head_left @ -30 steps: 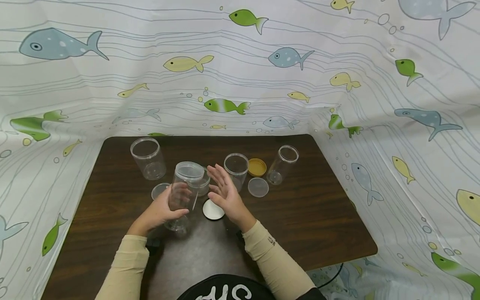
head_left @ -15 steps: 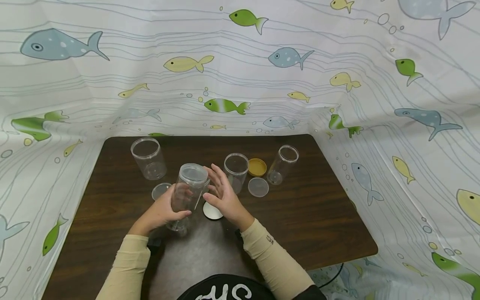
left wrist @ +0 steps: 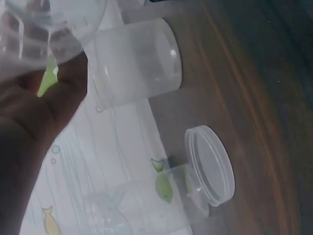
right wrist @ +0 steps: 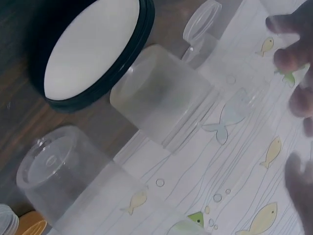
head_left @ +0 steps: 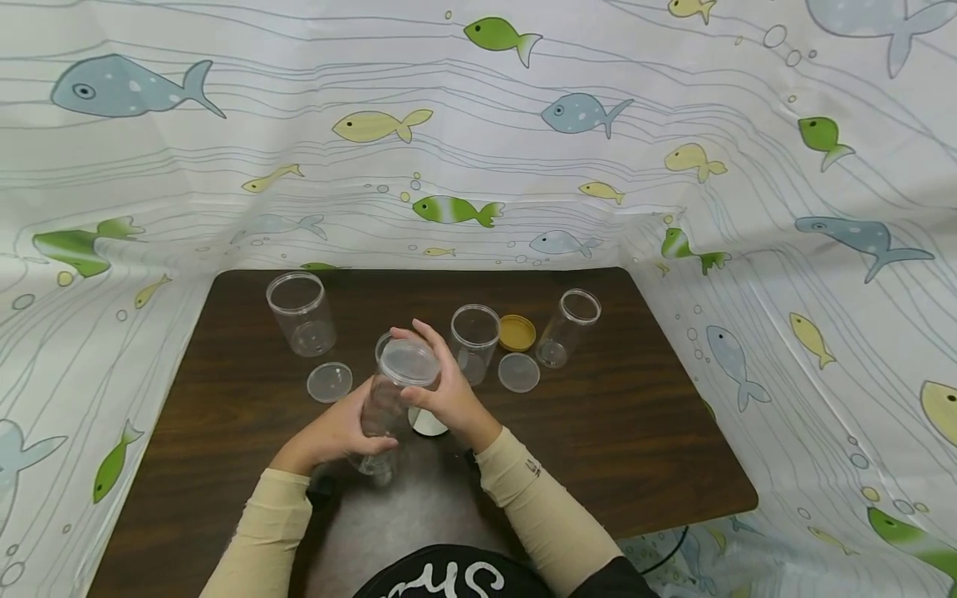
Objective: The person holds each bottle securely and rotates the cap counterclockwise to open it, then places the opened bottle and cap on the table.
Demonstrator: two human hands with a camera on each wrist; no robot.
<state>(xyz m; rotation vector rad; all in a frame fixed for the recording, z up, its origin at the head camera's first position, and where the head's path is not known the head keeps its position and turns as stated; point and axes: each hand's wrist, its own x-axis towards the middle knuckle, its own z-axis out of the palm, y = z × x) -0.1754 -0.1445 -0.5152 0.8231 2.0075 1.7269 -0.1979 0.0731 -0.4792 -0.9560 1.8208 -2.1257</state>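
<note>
My left hand grips the side of a tall clear plastic jar, held tilted above the table. A translucent lid sits on the jar's top. My right hand has its thumb at the near side of this lid and its fingers round the far side. In the left wrist view, part of the jar shows by the dark left hand. At the right wrist view's edge are the right hand's fingers. A shorter clear jar stands behind, mostly hidden in the head view.
Clear jars stand at the back left, centre and right. Flat on the table lie a clear lid, a gold lid and another translucent lid. A white-topped black lid lies near my right hand.
The left hand has brought the jar to the right and tilted its top nearer to me. My right hand has moved from beside the jar onto its lid, fingers closing round it.
</note>
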